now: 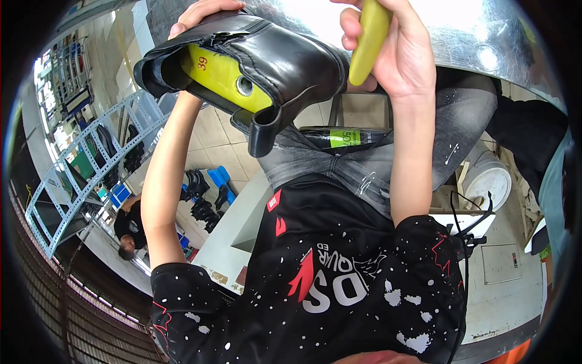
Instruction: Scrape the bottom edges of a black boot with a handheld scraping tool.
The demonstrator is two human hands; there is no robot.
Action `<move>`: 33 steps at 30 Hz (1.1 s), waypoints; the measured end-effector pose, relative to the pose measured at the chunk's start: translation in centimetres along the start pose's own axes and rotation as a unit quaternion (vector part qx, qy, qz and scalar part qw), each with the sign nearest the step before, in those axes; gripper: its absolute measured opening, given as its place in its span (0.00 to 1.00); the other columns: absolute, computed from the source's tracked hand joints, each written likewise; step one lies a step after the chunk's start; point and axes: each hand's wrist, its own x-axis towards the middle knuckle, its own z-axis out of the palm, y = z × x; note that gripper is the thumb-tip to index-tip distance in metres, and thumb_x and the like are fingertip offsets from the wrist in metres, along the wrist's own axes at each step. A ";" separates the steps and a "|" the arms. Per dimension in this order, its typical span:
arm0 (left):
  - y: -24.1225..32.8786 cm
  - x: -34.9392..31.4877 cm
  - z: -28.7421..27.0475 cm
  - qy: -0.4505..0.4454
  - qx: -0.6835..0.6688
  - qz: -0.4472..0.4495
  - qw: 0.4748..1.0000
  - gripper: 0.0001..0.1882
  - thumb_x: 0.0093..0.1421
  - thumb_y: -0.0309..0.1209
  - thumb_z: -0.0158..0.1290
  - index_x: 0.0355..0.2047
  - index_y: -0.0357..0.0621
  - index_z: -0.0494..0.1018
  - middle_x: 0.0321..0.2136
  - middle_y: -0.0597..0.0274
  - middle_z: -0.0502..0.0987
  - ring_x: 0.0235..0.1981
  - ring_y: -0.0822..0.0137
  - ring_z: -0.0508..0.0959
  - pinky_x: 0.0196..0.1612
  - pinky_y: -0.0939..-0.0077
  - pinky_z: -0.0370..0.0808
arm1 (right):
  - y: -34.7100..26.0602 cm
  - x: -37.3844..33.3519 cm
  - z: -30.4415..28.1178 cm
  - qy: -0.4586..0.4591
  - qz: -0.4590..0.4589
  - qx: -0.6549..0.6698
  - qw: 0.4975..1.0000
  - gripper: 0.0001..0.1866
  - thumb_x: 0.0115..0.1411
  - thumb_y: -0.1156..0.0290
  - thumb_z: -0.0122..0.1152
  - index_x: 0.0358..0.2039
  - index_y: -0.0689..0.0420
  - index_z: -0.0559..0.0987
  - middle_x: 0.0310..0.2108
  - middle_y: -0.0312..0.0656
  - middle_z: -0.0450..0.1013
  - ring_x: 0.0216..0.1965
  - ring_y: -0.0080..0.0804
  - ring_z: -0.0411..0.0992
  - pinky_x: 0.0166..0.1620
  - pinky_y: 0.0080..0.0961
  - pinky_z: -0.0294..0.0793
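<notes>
far left of frame: metal shelving rack [91, 164] w/ dark shoes on it, another person [128, 230] below. upper left: left hand [203, 12] wrapped round the top of a black leather shoe [260, 67], yellow shoe last [227, 79] inside. upper centre-right: right hand [394, 48] closed round a yellow-green tool [368, 39], just beside the shoe. lap below: black piece w/ green label [344, 138].

Tiled floor [213, 130], metal shelving [91, 164]

Both hands — left [203, 12], right [394, 42] — cropped at top edge
</notes>
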 end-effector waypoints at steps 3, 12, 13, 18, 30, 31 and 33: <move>-0.4 -0.2 -0.1 0.010 -0.029 -0.012 0.999 0.42 0.73 0.54 0.16 0.51 0.33 0.75 0.52 0.45 0.78 0.57 0.55 0.75 0.66 0.65 0.63 | 1.2 1.1 -0.9 -0.090 -0.019 0.070 0.993 0.15 0.68 0.71 0.53 0.55 0.57 0.68 0.34 0.49 0.76 0.25 0.30 0.72 0.30 0.32 0.78; -1.2 -0.5 -1.0 -0.019 -0.073 -0.053 0.996 0.44 0.71 0.56 0.17 0.54 0.31 0.73 0.55 0.44 0.75 0.58 0.55 0.74 0.67 0.66 0.63 | -0.2 -0.5 3.8 0.007 0.030 0.068 0.997 0.18 0.65 0.78 0.53 0.56 0.57 0.69 0.38 0.47 0.75 0.35 0.34 0.73 0.52 0.43 0.80; -1.1 -0.5 -1.0 -0.020 -0.074 -0.053 0.996 0.44 0.71 0.56 0.17 0.54 0.31 0.73 0.55 0.44 0.75 0.58 0.55 0.74 0.67 0.66 0.63 | -0.5 -0.5 4.6 0.049 0.037 0.054 0.997 0.18 0.66 0.78 0.53 0.55 0.56 0.69 0.38 0.47 0.75 0.31 0.31 0.72 0.46 0.37 0.81; 2.6 1.7 2.6 0.060 -0.026 0.044 0.997 0.33 0.73 0.50 0.32 0.38 0.33 0.79 0.37 0.47 0.81 0.40 0.54 0.77 0.50 0.61 0.72 | 1.2 2.1 -0.3 -0.248 0.042 0.284 0.925 0.10 0.72 0.69 0.51 0.51 0.55 0.74 0.25 0.37 0.67 0.15 0.17 0.56 0.17 0.18 0.57; -0.7 -0.4 -1.3 -0.029 -0.043 -0.055 0.997 0.43 0.72 0.55 0.16 0.55 0.31 0.73 0.54 0.44 0.76 0.58 0.55 0.74 0.66 0.66 0.63 | 1.6 2.8 -0.8 -0.292 0.064 0.267 0.916 0.22 0.75 0.56 0.46 0.23 0.48 0.67 0.11 0.26 0.51 0.09 0.17 0.48 0.12 0.18 0.50; -0.7 0.2 0.9 -0.027 -0.043 -0.055 0.997 0.43 0.72 0.55 0.16 0.55 0.31 0.73 0.54 0.44 0.76 0.58 0.55 0.74 0.66 0.66 0.63 | 1.7 2.9 -0.8 -0.289 0.064 0.260 0.919 0.21 0.75 0.56 0.46 0.23 0.48 0.66 0.11 0.26 0.51 0.09 0.17 0.48 0.12 0.18 0.50; 0.0 2.1 7.4 0.211 -0.556 0.222 0.773 0.34 0.74 0.45 0.21 0.41 0.33 0.75 0.41 0.46 0.79 0.42 0.53 0.75 0.53 0.59 0.69 | 1.9 3.0 -0.8 -0.295 0.068 0.264 0.916 0.21 0.75 0.57 0.46 0.22 0.48 0.66 0.11 0.26 0.51 0.09 0.17 0.48 0.12 0.18 0.50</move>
